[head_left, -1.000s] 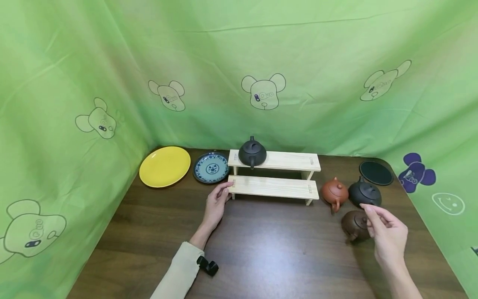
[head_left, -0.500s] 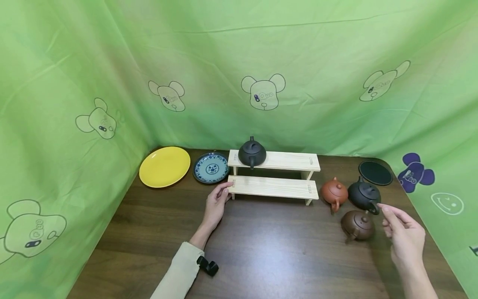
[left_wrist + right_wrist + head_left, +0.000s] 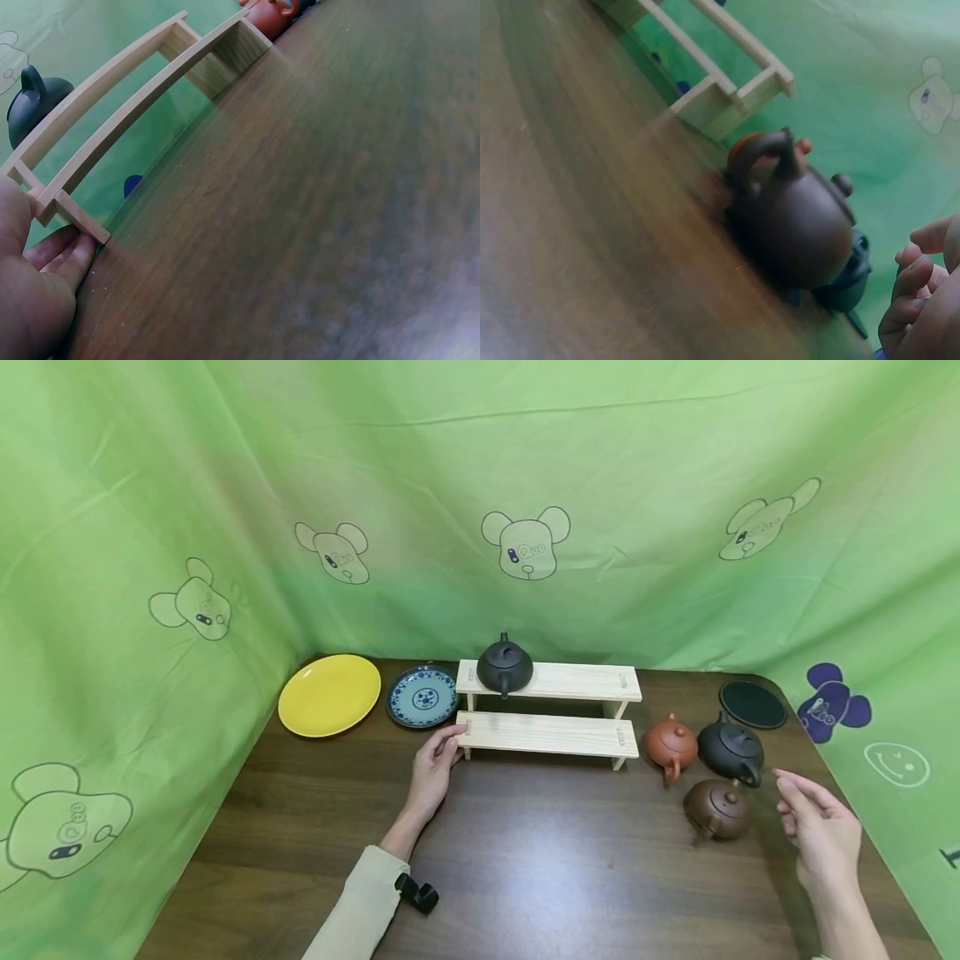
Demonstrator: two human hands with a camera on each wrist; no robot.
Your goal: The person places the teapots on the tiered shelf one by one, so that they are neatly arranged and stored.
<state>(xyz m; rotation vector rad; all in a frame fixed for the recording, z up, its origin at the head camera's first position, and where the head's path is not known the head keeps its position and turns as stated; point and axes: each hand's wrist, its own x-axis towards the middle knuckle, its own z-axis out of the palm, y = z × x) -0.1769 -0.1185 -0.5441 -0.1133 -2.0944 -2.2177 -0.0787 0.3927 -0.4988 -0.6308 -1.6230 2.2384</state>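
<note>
My left hand (image 3: 432, 774) holds the left end of the two-step wooden shelf (image 3: 547, 734), thumb at the lower board. In the left wrist view, fingers of the left hand (image 3: 37, 277) lie against the shelf's leg (image 3: 81, 217). My right hand (image 3: 827, 841) is raised with loosely bent fingers and nothing in them, right of the brown teapot (image 3: 717, 810) and black teapot (image 3: 731, 750). The right wrist view has the right hand (image 3: 922, 300) apart from the brown teapot (image 3: 799, 229). Another black teapot (image 3: 506, 667) sits on the upper board's left end.
A reddish clay teapot (image 3: 671, 747) stands between the shelf and the right-hand black teapot. Behind is a dark oval mat (image 3: 753, 704). Left of the shelf lie a blue patterned plate (image 3: 423, 697) and a yellow plate (image 3: 330, 695). A green curtain (image 3: 420, 460) hangs behind.
My right hand has moved rightward, away from the brown and black teapots, uncovering them. My left hand has stayed at the shelf's end.
</note>
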